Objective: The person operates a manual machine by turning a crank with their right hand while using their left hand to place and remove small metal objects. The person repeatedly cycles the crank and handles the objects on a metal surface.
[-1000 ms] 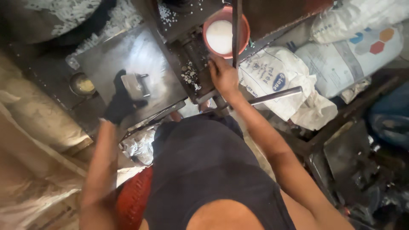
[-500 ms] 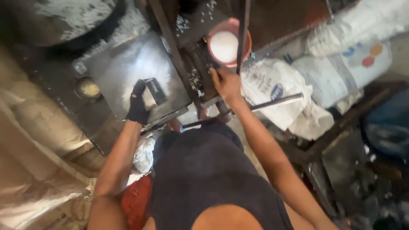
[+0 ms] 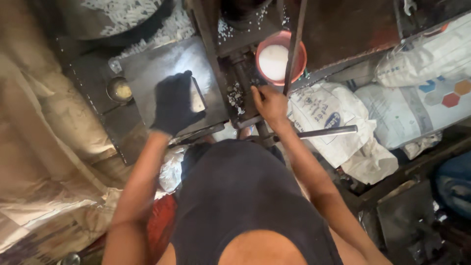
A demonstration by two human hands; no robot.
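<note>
My left hand (image 3: 172, 102) wears a black glove and lies flat over a small metal block (image 3: 197, 100) on a grey steel plate (image 3: 152, 66). My right hand (image 3: 269, 102) is bare and rests on the dark machine frame (image 3: 241, 83), its fingers among small white pellets scattered there. Whether those fingers pinch anything is hidden. A red bucket (image 3: 300, 53) of white pellets stands just beyond the right hand, behind a vertical metal bar (image 3: 296, 44).
A steel rod (image 3: 326, 131) juts right below my right wrist. White printed sacks (image 3: 333, 122) pile up at right. A small tin of yellowish stuff (image 3: 119, 89) sits left of the plate. More white pellets lie on a dark drum (image 3: 122, 12) at top.
My gloved left hand has slid right across the steel plate and now covers the metal block. The right hand has stayed on the machine frame near the bucket.
</note>
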